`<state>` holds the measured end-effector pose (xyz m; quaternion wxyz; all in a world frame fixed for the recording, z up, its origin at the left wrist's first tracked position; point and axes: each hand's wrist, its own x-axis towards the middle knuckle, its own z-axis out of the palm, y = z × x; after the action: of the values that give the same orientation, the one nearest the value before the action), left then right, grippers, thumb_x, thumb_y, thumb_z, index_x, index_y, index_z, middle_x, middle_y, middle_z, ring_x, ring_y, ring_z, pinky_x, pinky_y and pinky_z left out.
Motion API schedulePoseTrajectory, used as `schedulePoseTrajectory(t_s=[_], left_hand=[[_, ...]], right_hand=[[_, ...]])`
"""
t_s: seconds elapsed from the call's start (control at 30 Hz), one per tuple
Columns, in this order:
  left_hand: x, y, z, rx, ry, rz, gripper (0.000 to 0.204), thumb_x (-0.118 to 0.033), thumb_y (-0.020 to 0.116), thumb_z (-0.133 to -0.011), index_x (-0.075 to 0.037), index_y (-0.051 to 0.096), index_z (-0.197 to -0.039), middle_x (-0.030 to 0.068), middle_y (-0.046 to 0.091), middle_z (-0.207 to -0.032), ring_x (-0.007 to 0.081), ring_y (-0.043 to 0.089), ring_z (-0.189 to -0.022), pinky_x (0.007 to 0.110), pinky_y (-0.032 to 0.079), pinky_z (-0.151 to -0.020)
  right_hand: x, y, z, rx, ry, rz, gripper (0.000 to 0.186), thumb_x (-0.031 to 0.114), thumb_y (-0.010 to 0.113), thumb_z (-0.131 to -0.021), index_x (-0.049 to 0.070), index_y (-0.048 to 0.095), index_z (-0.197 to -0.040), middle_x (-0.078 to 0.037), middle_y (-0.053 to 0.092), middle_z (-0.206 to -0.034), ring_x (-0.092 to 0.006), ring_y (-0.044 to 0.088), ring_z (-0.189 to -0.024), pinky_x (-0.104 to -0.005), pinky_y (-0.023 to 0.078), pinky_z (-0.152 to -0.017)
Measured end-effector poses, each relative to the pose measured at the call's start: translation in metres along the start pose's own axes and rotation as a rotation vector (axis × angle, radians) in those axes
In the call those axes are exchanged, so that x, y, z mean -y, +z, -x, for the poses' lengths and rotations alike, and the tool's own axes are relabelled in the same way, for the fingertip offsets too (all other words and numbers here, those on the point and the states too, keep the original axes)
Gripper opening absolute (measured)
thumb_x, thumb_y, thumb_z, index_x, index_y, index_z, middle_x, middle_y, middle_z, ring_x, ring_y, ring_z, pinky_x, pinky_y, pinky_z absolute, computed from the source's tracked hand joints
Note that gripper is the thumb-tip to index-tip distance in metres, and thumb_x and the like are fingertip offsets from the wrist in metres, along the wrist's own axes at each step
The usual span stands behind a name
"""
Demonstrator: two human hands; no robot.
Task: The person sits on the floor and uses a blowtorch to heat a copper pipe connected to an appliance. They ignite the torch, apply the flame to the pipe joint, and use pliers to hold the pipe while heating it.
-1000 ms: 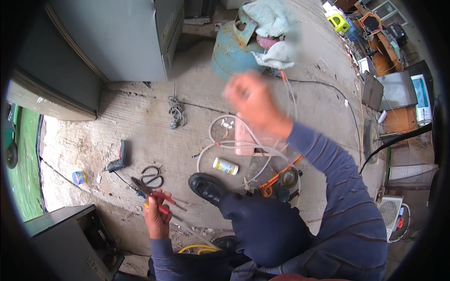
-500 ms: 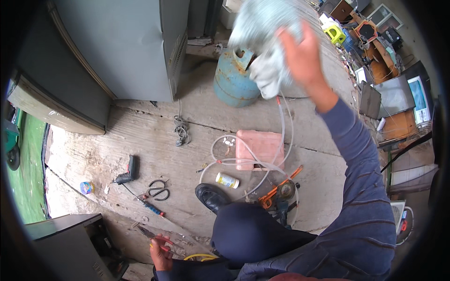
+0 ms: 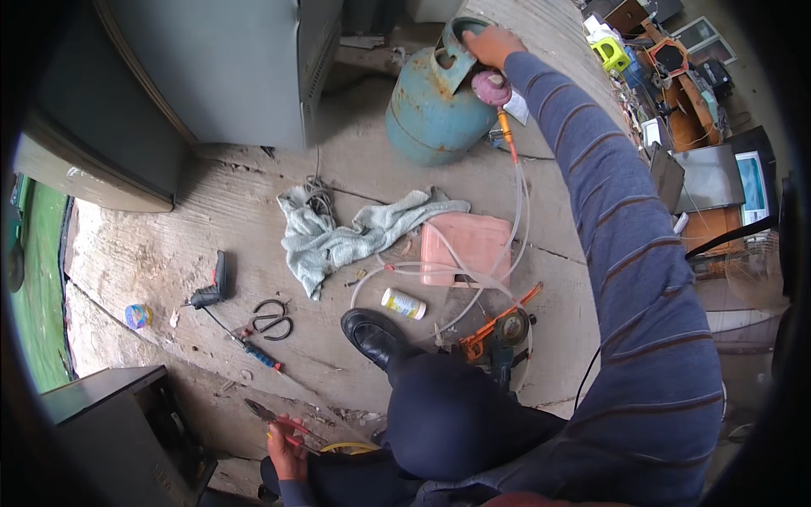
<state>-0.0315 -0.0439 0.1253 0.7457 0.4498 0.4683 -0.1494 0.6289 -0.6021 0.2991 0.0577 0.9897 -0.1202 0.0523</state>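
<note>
At the far side stands a rusty blue gas cylinder (image 3: 427,114). My right hand (image 3: 494,46) reaches over its top collar, fingers bent down inside it; what they grip there is hidden. Below that wrist a round pink-purple regulator (image 3: 492,87) sits at the cylinder, with an orange-ended clear hose (image 3: 518,182) running down from it. Near the bottom left, my left hand (image 3: 287,452) is closed around red-handled pliers (image 3: 269,414), jaws pointing up and left. A pale grey-green towel (image 3: 338,241) lies crumpled on the floor, partly against a pink case (image 3: 460,245).
Around my shoe (image 3: 376,338) lie a white bottle (image 3: 404,303), an orange-handled tool (image 3: 481,338), a glue gun (image 3: 213,283), black-handled scissors (image 3: 272,321) and a blue-handled torch (image 3: 258,353). Grey fridges (image 3: 211,68) stand at the far left, cluttered electronics (image 3: 701,177) at the right.
The towel has left my right hand and now lies on the floor left of the pink case. My right hand has moved onto the cylinder's top, and the regulator has come into sight.
</note>
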Motion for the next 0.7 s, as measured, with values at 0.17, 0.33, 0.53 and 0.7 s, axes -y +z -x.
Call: schedulePoseTrajectory(t_s=[0.17, 0.33, 0.53, 0.7], left_hand=[[0.005, -0.005, -0.004, -0.021, -0.008, 0.040, 0.060, -0.060, 0.060, -0.100, -0.009, 0.058, -0.130, 0.0072, 0.073, -0.103, 0.0040, 0.044, -0.050, 0.021, 0.028, -0.040], [0.006, 0.000, -0.012, -0.013, -0.002, 0.039, 0.057, -0.057, 0.060, -0.101, -0.009, 0.059, -0.130, 0.0075, 0.074, -0.102, 0.0034, 0.045, -0.050, 0.021, 0.029, -0.040], [0.006, -0.005, -0.008, -0.026, 0.001, 0.020, 0.055, -0.057, 0.060, -0.101, -0.009, 0.060, -0.128, 0.0075, 0.074, -0.103, 0.0022, 0.044, -0.049, 0.020, 0.029, -0.039], [0.003, 0.002, -0.012, 0.008, -0.014, 0.019, 0.057, -0.058, 0.059, -0.101, -0.009, 0.058, -0.131, 0.0071, 0.073, -0.106, 0.0026, 0.041, -0.048, 0.021, 0.027, -0.039]], right_hand=[[-0.006, -0.004, -0.010, -0.021, -0.477, 0.261, 0.052, 0.046, 0.052, -0.098, 0.000, 0.075, -0.104, -0.026, 0.073, -0.104, -0.0448, 0.070, -0.099, -0.0528, 0.055, -0.090], [-0.024, -0.022, 0.002, -0.112, -0.801, 0.277, 0.042, 0.037, 0.056, -0.099, -0.001, 0.071, -0.089, -0.028, 0.070, -0.086, -0.0479, 0.067, -0.085, -0.0576, 0.052, -0.079], [-0.025, -0.015, -0.006, -0.164, -0.875, 0.170, 0.041, 0.039, 0.058, -0.099, 0.001, 0.070, -0.090, -0.028, 0.068, -0.083, -0.0491, 0.065, -0.082, -0.0584, 0.051, -0.078], [-0.025, -0.032, -0.007, -0.040, -0.639, 0.269, 0.046, 0.044, 0.056, -0.100, 0.001, 0.072, -0.097, -0.025, 0.071, -0.085, -0.0467, 0.068, -0.082, -0.0558, 0.052, -0.074]])
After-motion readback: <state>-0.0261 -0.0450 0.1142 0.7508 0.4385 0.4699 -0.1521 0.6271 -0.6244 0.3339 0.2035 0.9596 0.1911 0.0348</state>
